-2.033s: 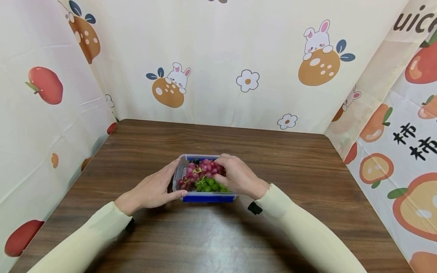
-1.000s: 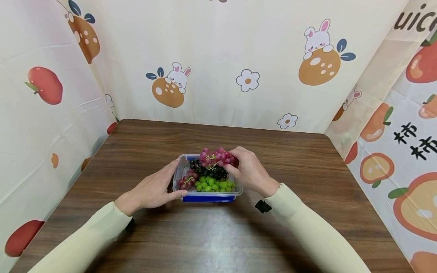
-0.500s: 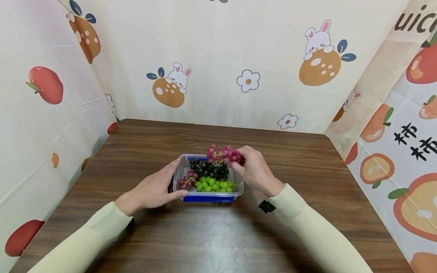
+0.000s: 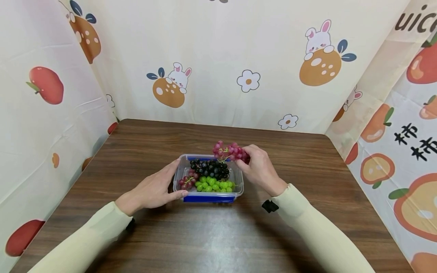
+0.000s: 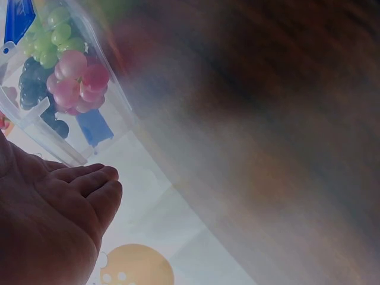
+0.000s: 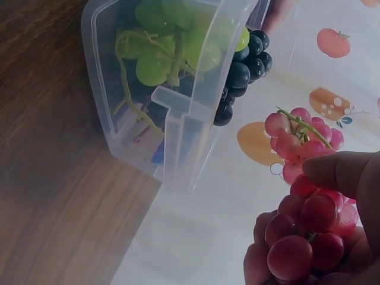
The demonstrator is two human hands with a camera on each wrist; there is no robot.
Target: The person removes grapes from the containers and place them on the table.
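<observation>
A clear plastic box (image 4: 237,174) with blue clips stands mid-table, holding black grapes (image 4: 208,168), green grapes (image 4: 215,184) and a small red bunch (image 4: 187,180) at its left. Straight fingers of my left hand (image 4: 153,189) lie along the box's left side, with the thumb at its front left corner. Over the box's back right corner, my right hand (image 4: 261,168) holds a larger bunch of red grapes (image 4: 229,151) between thumb and fingers. In the right wrist view that red bunch (image 6: 314,214) hangs apart from the box; some of its grapes are hidden by the hand.
The brown wooden table (image 4: 211,235) reaches back to a patterned cloth (image 4: 215,94). More printed cloth (image 4: 403,182) borders the right side, and another sheet hangs at the left. A black band (image 4: 269,206) sits at the right wrist.
My right hand has raised the larger red bunch out of the box and moved it back and to the right, uncovering the black grapes. My left hand stays put.
</observation>
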